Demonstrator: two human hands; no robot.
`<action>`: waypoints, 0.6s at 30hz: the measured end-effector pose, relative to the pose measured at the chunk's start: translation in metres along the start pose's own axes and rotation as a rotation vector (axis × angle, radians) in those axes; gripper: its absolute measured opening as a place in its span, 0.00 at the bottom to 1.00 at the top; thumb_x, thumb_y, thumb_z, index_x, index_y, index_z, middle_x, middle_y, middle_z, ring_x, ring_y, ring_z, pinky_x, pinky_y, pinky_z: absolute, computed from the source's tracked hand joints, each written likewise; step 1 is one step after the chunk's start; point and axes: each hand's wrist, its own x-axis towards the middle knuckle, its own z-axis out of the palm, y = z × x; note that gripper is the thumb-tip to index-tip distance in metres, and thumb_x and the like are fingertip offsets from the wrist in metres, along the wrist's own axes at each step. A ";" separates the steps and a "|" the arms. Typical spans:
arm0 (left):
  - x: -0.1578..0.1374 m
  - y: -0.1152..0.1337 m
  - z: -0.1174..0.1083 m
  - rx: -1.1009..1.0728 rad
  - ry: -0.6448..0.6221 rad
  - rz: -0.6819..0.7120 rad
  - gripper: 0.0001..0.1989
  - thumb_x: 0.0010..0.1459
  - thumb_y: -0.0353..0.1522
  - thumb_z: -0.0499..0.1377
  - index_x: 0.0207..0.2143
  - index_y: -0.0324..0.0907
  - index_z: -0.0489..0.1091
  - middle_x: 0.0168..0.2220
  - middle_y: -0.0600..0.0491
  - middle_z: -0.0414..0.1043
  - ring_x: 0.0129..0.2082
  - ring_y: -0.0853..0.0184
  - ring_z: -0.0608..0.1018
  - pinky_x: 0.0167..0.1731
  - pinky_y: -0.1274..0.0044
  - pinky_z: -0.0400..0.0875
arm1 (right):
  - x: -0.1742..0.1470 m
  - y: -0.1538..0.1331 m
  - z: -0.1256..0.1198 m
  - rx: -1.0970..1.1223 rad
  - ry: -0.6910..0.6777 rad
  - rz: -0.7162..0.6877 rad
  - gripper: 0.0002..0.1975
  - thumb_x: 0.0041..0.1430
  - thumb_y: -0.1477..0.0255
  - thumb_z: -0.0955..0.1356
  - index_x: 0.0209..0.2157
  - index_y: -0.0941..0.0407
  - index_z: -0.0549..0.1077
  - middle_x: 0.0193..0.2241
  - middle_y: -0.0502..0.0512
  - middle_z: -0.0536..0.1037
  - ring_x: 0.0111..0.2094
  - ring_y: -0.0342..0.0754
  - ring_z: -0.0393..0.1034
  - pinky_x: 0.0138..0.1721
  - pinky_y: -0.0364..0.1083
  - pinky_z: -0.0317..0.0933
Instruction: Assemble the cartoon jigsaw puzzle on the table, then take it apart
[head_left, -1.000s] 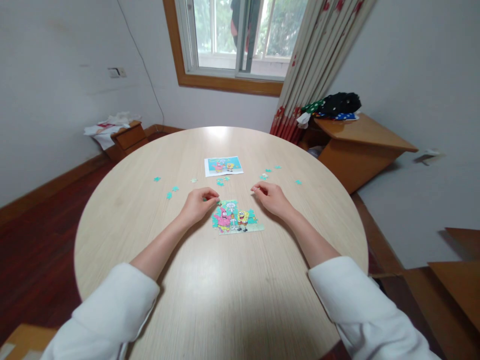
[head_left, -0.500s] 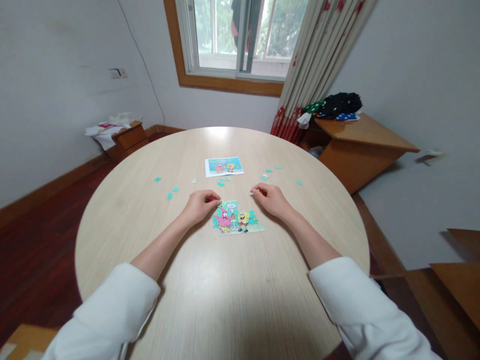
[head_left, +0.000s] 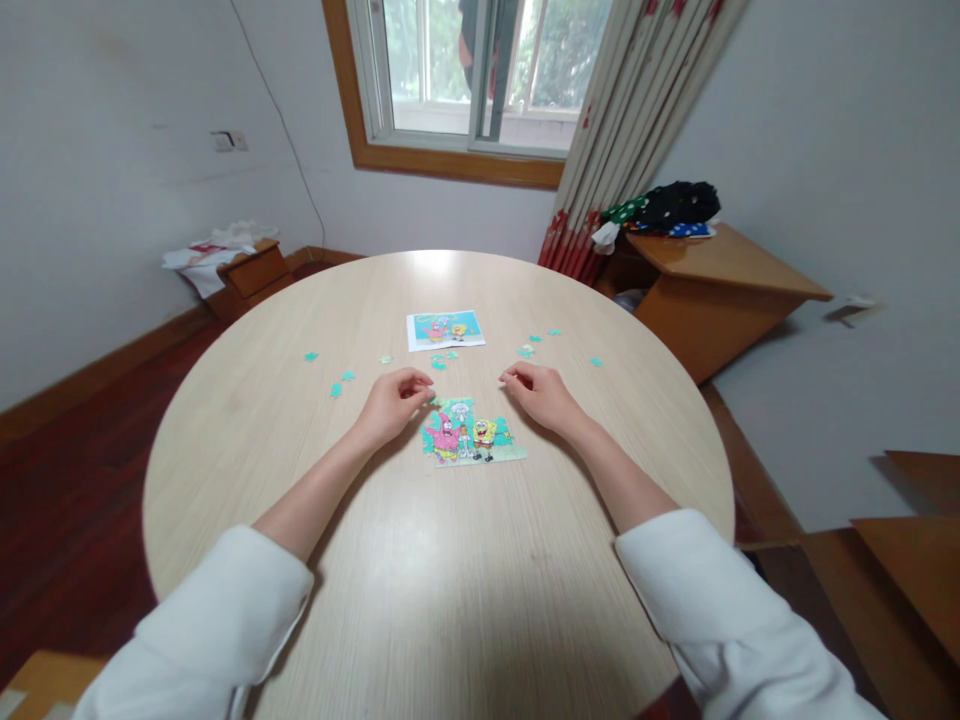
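Note:
A partly built cartoon jigsaw puzzle [head_left: 472,435] lies on the round wooden table [head_left: 450,600]. My left hand [head_left: 390,405] rests at the puzzle's upper left corner, fingertips pinched on a small teal puzzle piece. At the upper right corner sits my right hand [head_left: 544,395], fingers curled, fingertips on the table; I cannot see anything in it. A printed reference picture [head_left: 445,329] lies farther back. Loose teal pieces are scattered to the left [head_left: 337,385] and to the right [head_left: 529,350].
A wooden cabinet [head_left: 720,290] with dark clothes on top stands at the right, beside a curtain [head_left: 630,120]. A small wooden stand [head_left: 251,270] with papers sits by the left wall. A window [head_left: 465,70] is behind the table.
Both hands stay at the puzzle's top corners; the left fingertips shifted slightly. The view has drifted a little.

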 end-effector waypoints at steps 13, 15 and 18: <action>-0.018 0.022 0.018 -0.285 -0.212 -0.088 0.15 0.43 0.36 0.66 0.28 0.41 0.62 0.19 0.56 0.72 0.23 0.68 0.76 0.28 0.75 0.68 | -0.014 -0.046 0.022 0.282 -0.194 -0.148 0.13 0.56 0.69 0.66 0.43 0.55 0.77 0.37 0.57 0.79 0.35 0.45 0.70 0.37 0.45 0.62; -0.018 0.021 0.019 -0.299 -0.220 -0.093 0.16 0.42 0.37 0.66 0.27 0.41 0.61 0.19 0.57 0.72 0.22 0.69 0.75 0.27 0.76 0.68 | -0.015 -0.050 0.026 0.280 -0.232 -0.174 0.12 0.55 0.69 0.67 0.40 0.55 0.78 0.35 0.56 0.79 0.33 0.45 0.70 0.36 0.45 0.62; -0.018 0.019 0.020 -0.300 -0.231 -0.099 0.15 0.44 0.36 0.64 0.27 0.42 0.60 0.18 0.56 0.72 0.21 0.69 0.75 0.26 0.76 0.67 | -0.016 -0.050 0.028 0.256 -0.213 -0.154 0.08 0.54 0.70 0.68 0.33 0.55 0.79 0.31 0.55 0.79 0.31 0.44 0.69 0.35 0.44 0.62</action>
